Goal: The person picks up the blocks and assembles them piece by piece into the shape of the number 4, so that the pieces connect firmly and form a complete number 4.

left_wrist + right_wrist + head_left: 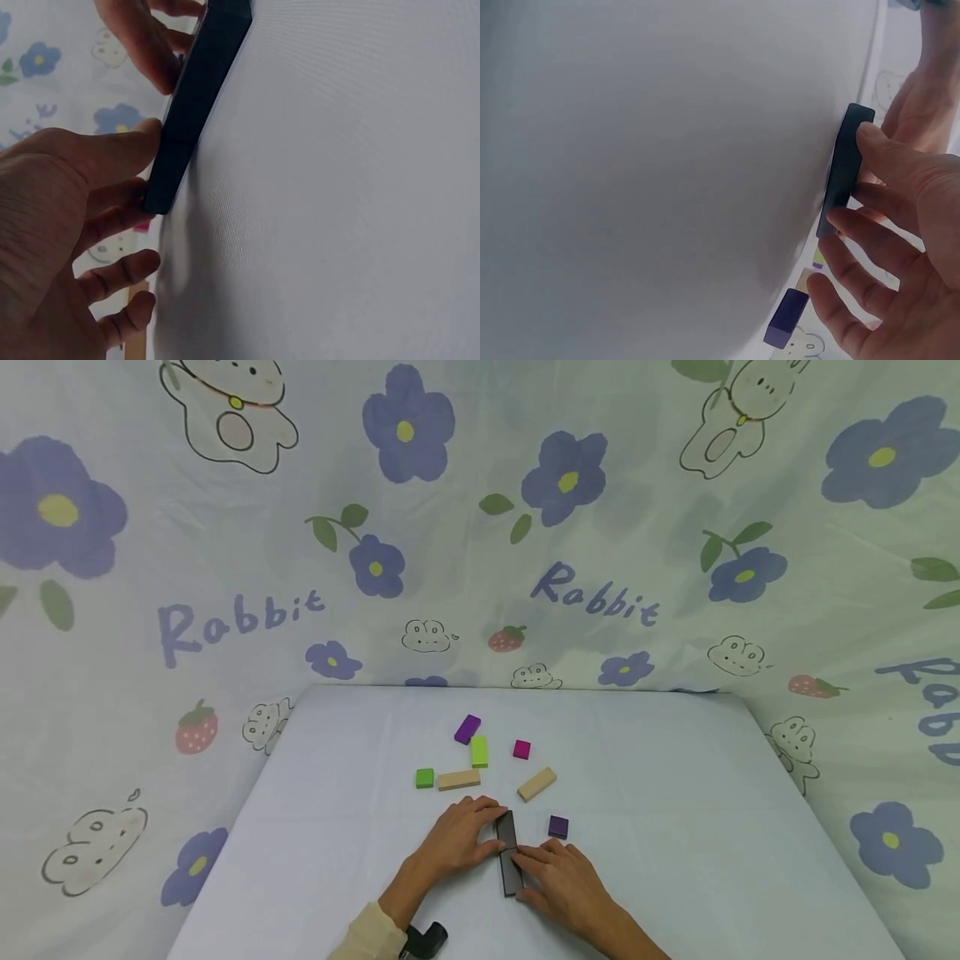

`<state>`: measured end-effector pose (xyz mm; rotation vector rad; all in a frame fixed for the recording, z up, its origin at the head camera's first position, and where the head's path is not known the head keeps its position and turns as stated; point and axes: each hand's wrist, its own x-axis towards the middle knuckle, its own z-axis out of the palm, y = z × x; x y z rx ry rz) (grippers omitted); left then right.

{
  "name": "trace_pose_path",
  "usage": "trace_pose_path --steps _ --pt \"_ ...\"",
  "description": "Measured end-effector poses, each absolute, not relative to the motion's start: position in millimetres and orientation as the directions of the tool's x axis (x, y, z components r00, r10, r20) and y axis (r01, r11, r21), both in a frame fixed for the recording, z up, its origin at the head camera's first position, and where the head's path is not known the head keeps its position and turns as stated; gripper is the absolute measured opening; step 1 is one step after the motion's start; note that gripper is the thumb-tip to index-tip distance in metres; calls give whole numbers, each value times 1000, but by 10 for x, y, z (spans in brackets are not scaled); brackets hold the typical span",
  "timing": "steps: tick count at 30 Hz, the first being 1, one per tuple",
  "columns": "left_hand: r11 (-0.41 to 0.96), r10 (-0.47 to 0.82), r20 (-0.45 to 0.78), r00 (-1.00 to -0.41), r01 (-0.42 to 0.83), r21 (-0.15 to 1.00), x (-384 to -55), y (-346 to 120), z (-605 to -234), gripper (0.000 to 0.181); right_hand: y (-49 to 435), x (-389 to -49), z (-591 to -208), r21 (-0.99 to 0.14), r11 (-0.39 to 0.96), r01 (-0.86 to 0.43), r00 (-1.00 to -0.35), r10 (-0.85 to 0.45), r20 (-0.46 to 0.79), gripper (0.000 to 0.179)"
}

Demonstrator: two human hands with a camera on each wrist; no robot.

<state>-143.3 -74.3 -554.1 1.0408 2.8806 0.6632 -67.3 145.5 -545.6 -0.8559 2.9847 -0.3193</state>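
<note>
Two black rectangular blocks lie end to end in a line on the white table, a far black block (507, 829) and a near black block (512, 872). My left hand (459, 835) holds the far one from the left, thumb near the seam and fingertips at its far end. From the right, my right hand (566, 881) holds the near one, with its thumb by the near end and fingertips at the seam. In the right wrist view the dark row (845, 161) stands against the right thumb and fingers. The left wrist view shows the left thumb (135, 150) against the block's side.
A dark purple cube (558, 827) sits just right of the row. Beyond the hands lie two wooden blocks (459, 780), a green cube (424, 778), a lime block (479, 752), a purple block (467, 729) and a magenta cube (522, 749). Patterned cloth (480, 568) rises behind the table.
</note>
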Motion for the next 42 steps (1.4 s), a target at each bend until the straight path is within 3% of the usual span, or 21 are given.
trace_pose_path --steps 42 --pt "686 629 45 -776 582 437 -1396 -774 -5532 50 1390 -635 -5440 -183 844 -504 -862 -506 40 54"
